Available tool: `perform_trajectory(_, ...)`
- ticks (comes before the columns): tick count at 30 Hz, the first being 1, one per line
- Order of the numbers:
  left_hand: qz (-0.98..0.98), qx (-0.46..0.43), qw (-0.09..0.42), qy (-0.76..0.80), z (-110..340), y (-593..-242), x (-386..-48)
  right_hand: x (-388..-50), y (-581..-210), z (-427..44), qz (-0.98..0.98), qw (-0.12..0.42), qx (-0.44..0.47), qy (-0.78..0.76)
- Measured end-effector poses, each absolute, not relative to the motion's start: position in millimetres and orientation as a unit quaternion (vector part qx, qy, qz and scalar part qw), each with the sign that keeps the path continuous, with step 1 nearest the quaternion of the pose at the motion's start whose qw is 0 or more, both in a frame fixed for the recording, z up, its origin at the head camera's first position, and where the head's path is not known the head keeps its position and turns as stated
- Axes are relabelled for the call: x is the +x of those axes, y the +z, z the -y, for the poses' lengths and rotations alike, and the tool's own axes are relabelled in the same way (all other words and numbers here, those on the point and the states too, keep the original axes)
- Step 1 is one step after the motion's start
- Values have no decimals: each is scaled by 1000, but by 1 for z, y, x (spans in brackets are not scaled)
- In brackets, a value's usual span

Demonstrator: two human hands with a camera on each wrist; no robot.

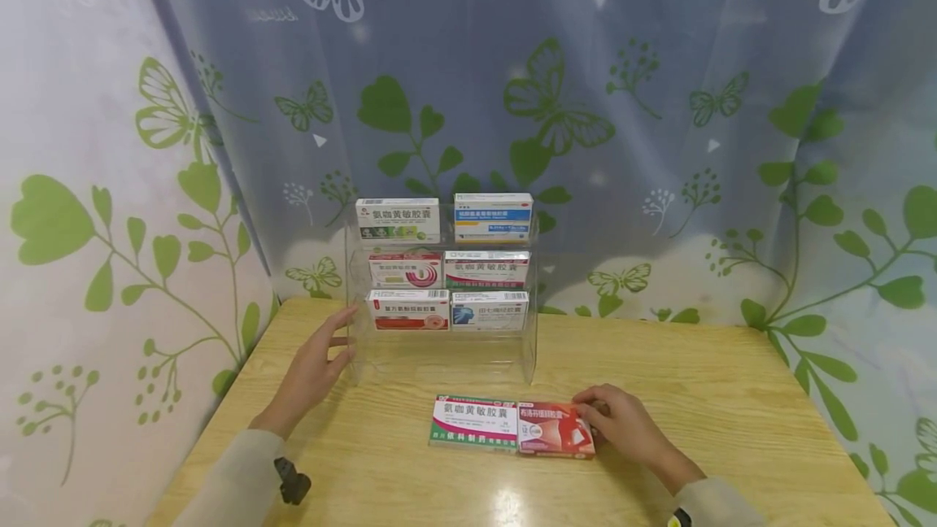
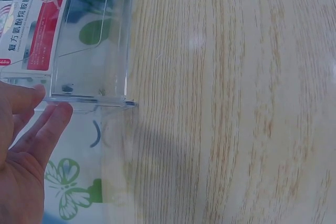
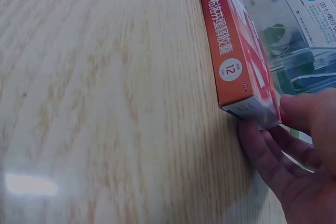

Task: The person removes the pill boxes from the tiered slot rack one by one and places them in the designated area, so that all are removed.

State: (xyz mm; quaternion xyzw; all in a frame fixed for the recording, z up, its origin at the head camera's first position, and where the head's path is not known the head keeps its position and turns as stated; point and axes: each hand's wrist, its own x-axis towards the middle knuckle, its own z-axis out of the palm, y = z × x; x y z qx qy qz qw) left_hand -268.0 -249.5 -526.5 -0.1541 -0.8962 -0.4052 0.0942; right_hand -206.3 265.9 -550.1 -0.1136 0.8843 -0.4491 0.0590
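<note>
A clear tiered stand (image 1: 439, 356) holds several medicine boxes in three rows of two. My left hand (image 1: 315, 368) is at the stand's left side, its fingertips against the clear side panel (image 2: 89, 99) in the left wrist view. In front of the stand, a green and white box (image 1: 474, 423) and a red box (image 1: 554, 429) lie flat, end to end. My right hand (image 1: 629, 425) holds the red box's right end; the right wrist view shows my thumb and fingers (image 3: 257, 145) at that end of the red box (image 3: 231, 51).
The wooden table (image 1: 659, 372) extends on both sides of the stand. Behind it hangs a blue-grey curtain (image 1: 468, 63) with butterflies and leaves, and pale patterned cloth flanks the table. A dark device (image 1: 292, 481) is at my left cuff.
</note>
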Motion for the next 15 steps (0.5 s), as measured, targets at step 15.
perform_trajectory(15,898,-146,87,-407,249,-525,-269,-244,-505,-264,-909,-85,-146,-380)
